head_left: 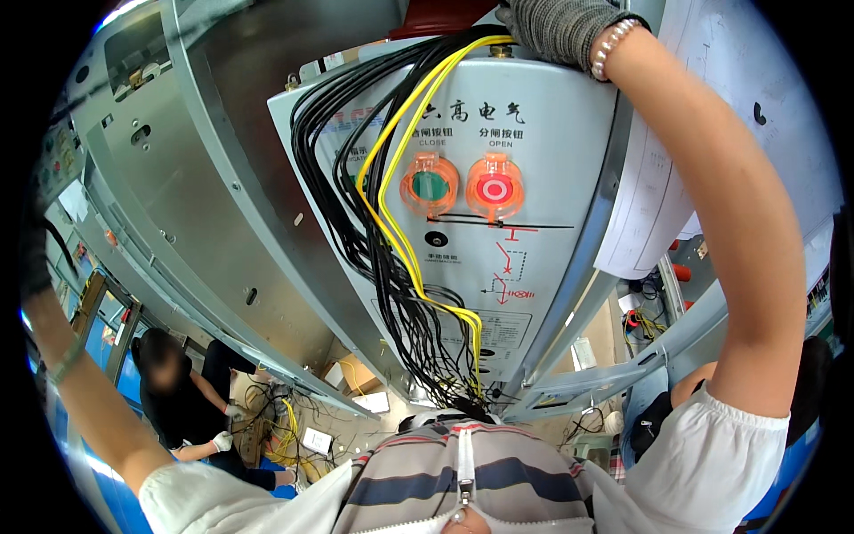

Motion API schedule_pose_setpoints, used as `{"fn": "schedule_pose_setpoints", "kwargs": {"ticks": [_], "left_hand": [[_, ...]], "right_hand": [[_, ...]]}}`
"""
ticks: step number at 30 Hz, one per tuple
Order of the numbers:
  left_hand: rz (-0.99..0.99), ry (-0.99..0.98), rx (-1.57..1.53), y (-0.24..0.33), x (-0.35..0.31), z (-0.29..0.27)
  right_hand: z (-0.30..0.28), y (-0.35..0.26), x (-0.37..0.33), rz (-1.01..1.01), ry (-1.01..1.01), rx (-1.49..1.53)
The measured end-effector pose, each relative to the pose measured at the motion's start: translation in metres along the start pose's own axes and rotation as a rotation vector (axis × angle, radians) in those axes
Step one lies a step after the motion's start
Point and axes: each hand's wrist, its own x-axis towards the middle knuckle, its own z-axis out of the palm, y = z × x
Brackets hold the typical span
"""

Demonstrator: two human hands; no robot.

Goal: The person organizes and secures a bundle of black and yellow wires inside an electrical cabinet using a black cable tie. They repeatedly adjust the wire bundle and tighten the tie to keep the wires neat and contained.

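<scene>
At the top, my right hand (pixel 565 28) wears a grey knit glove and bends over the upper edge of a light grey switchgear panel (pixel 569 151). Its fingers curl inward where a bundle of black wires (pixel 342 209) and yellow wires (pixel 396 133) meets the edge; what they grip is hidden. The wires hang down the panel's face, left of a green push button (pixel 429 187) and a red push button (pixel 495 188), both under clear orange covers. My left hand (pixel 36 254), dark-gloved, reaches out at the far left rim, its fingers lost in shadow.
Metal cabinet walls (pixel 240 196) flank the panel. Paper drawings (pixel 658 191) hang at the right. Lower left, a co-worker (pixel 191 400) in black with white gloves sits by loose cables (pixel 289 436). A cardboard box (pixel 356 374) lies on the floor; another person is partly visible at lower right.
</scene>
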Motion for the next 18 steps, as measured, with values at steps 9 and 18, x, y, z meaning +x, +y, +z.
{"fn": "schedule_pose_setpoints", "kwargs": {"ticks": [9,18], "left_hand": [[0.009,-0.656,-0.508,0.144,-0.042,0.069],[0.549,-0.687,0.167,0.321,-0.055,0.165]], "right_hand": [[0.005,0.015,0.014,0.072,0.002,0.077],[0.003,0.025,0.015,-0.007,-0.181,0.081]]}}
